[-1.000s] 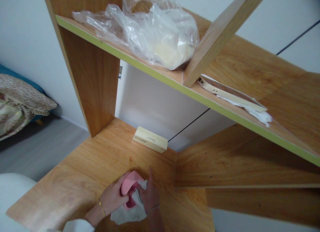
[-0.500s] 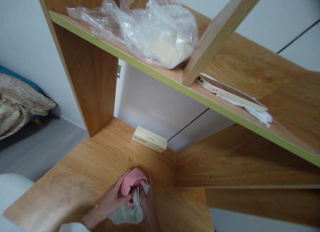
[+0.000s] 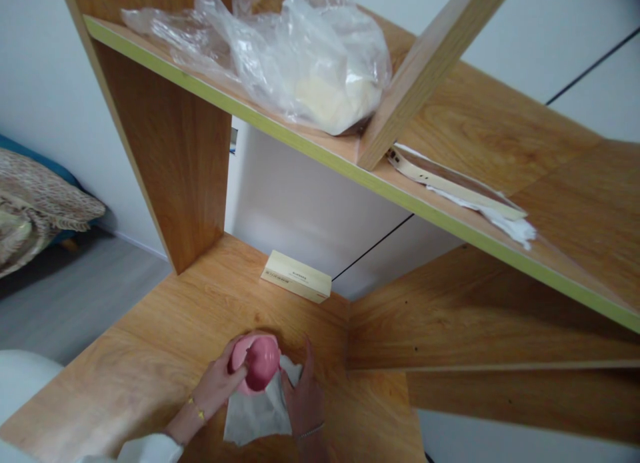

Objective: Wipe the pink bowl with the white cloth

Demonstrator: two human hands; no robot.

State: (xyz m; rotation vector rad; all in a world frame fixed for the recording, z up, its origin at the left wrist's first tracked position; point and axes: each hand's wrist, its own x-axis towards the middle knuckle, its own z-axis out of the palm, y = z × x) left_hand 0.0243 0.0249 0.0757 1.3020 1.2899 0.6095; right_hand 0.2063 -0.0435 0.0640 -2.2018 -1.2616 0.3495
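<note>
My left hand [image 3: 217,381] grips a pink bowl-like container [image 3: 263,363] by its left side, thumb at the rim. The container is tilted so that its smooth, hollow inside faces me. To its right, my right hand [image 3: 303,390] has hold of a pale grey-white cloth [image 3: 257,416], with a corner of it between thumb and fingers. The rest of the cloth spreads below the container, over the desktop. Part of the cloth is hidden behind the right hand.
A cream box [image 3: 296,276] lies at the back of the wooden desktop [image 3: 200,316]. Overhead, a shelf [image 3: 300,146] bears a clear plastic bag [image 3: 320,70] and a thin, cream-edged object [image 3: 460,186] on white tissue. A patterned blanket [image 3: 45,196] lies off to the left.
The container has turned so its inside shows more. My right hand has drawn away from inside it, to the right, and the cloth hangs more spread out below.
</note>
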